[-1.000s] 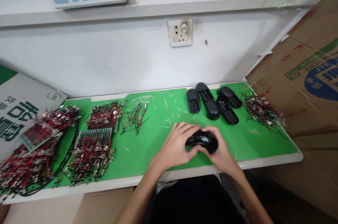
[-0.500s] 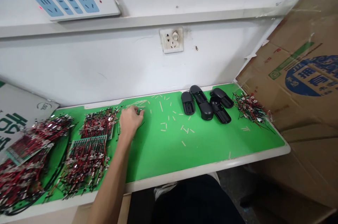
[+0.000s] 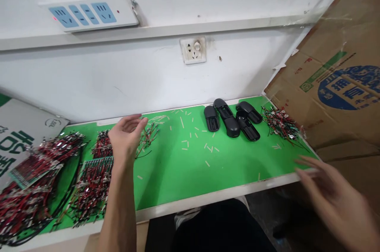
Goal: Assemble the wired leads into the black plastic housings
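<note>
Your left hand (image 3: 126, 137) is open and empty, its fingers spread and curled slightly, hanging over the green work mat just beside a loose tangle of thin red and black wires (image 3: 147, 137), left of centre. Your right hand (image 3: 335, 200) is well apart at the lower right of the frame, blurred past the mat's front corner; its fingers look spread, and nothing shows in it.

Just behind and below your left wrist lie dense bundles of red and black wire harnesses (image 3: 92, 192), with more heaped at the lower left of the frame (image 3: 26, 208). Short tan slivers of sleeving (image 3: 190, 141) are scattered across the green mat (image 3: 169, 180). Matte black plastic housings (image 3: 231, 127) stand grouped at the back, right of centre, and a smaller heap of red and black wires (image 3: 280, 123) sits at the far right.

You appear to be between pickups, with neither hand holding anything. Your next move calls for closing your fingers on a piece first, and the wire tangle is nearest your left hand.
</note>
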Tool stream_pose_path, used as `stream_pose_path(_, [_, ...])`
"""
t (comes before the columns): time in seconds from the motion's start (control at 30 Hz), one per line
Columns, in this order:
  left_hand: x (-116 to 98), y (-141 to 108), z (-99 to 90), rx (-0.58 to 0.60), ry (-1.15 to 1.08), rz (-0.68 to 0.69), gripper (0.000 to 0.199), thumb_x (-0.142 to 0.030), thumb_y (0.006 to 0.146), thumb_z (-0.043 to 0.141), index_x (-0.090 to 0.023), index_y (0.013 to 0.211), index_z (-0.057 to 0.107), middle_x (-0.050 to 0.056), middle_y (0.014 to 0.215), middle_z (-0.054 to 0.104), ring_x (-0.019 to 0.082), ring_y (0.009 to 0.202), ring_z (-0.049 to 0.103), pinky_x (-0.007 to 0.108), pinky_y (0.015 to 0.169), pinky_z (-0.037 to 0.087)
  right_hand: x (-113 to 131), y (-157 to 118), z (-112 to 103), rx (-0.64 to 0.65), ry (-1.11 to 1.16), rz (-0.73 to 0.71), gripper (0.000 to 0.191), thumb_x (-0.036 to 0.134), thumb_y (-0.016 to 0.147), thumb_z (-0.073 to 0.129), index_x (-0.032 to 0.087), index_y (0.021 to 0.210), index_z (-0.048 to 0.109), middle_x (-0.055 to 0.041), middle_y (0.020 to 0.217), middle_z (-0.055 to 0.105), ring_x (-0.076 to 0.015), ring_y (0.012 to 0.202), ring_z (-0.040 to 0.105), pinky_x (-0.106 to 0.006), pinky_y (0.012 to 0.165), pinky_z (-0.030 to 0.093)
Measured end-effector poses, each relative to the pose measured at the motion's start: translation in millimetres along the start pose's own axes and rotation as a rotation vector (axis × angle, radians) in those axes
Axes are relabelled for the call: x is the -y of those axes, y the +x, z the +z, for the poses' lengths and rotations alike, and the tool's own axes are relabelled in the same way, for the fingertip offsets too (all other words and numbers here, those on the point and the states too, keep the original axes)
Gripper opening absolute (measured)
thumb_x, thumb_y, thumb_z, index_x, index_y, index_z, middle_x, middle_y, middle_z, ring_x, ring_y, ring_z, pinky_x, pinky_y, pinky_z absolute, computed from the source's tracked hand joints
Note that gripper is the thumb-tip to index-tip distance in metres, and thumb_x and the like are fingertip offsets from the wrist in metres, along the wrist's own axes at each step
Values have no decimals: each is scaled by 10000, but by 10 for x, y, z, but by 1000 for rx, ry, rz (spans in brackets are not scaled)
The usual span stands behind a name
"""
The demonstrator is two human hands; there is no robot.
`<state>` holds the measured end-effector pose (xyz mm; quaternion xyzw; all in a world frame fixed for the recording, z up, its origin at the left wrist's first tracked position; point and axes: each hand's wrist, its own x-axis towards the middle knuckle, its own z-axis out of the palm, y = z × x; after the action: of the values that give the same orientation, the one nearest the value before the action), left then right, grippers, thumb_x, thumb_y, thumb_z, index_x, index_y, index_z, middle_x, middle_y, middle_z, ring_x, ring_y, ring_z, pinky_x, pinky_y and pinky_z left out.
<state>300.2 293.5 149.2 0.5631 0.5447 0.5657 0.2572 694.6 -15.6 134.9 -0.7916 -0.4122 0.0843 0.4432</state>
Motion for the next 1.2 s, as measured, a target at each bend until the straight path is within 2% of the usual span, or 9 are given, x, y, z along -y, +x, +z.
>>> stream_pose_path(0.07, [-150,-78,-40,-77,-185,-11,404,-378,621,892,-187,938,729,24,865,737,151,780,694,303,817,606,435,358,547,254,38,-183,477,630,971,519,300,1300,617,-141,1177,700,-318,840,698,-521,769,593])
stream_pose_path(0.17, [-307,-218,-61,-54,-344,-84,377,-355,595,913,-196,880,724,5,823,718,139,743,684,278,755,590,1069,994,1508,363,-215,-418,511,516,1073,388,147,1404,517,-221,1317,604,-341,1059,671,-482,900,548])
stream_pose_path(0.33, [-283,-521,-41,249,-221,-225,347,-389,607,918,-190,843,759,20,765,716,142,671,650,271,680,549,1494,1473,2401,465,-690,-347,543,450,1040,541,27,1380,506,-333,1331,532,-399,1096,645,-467,894,514])
stream_pose_path(0.57, [-18,-699,15,694,410,-202,195,-416,653,812,-227,692,780,36,626,714,195,572,624,286,537,465,1411,1428,2274,514,-673,-388,546,390,936,708,22,1319,581,-315,1314,543,-430,1121,616,-500,917,503])
stream_pose_path(0.67, [10,-615,-31,624,479,-215,210,-421,635,811,-219,682,773,41,636,719,190,519,613,279,477,451,1228,1391,2072,600,-382,-468,537,411,950,681,131,1388,547,-186,1260,601,-317,1048,658,-441,922,533])
stream_pose_path(0.77, [32,-475,-72,379,280,-305,393,-522,626,825,-178,808,771,66,727,739,180,492,615,275,418,463,936,1282,1914,699,-15,-474,438,298,936,683,183,1345,573,-106,1183,610,-214,934,680,-357,862,568])
stream_pose_path(0.9, [167,-312,-59,146,43,-359,499,-557,571,841,-157,849,734,73,780,726,177,575,642,280,470,539,692,1072,1842,712,91,-415,388,357,966,666,207,1315,586,-106,1243,590,-227,988,679,-399,877,576])
stream_pose_path(1.07, [336,-348,-38,359,222,-358,405,-492,516,878,-166,711,736,62,664,704,169,516,602,253,451,475,934,861,1840,899,289,-514,405,460,1007,631,265,1359,579,-79,1318,609,-244,1213,608,-443,1034,518])
stream_pose_path(1.2, [329,-443,5,443,333,-219,315,-463,600,842,-182,702,743,58,709,730,157,591,619,241,543,487,1274,489,1770,1086,285,-765,729,481,828,846,314,1455,514,-72,1454,541,-284,1356,503,-516,1135,442])
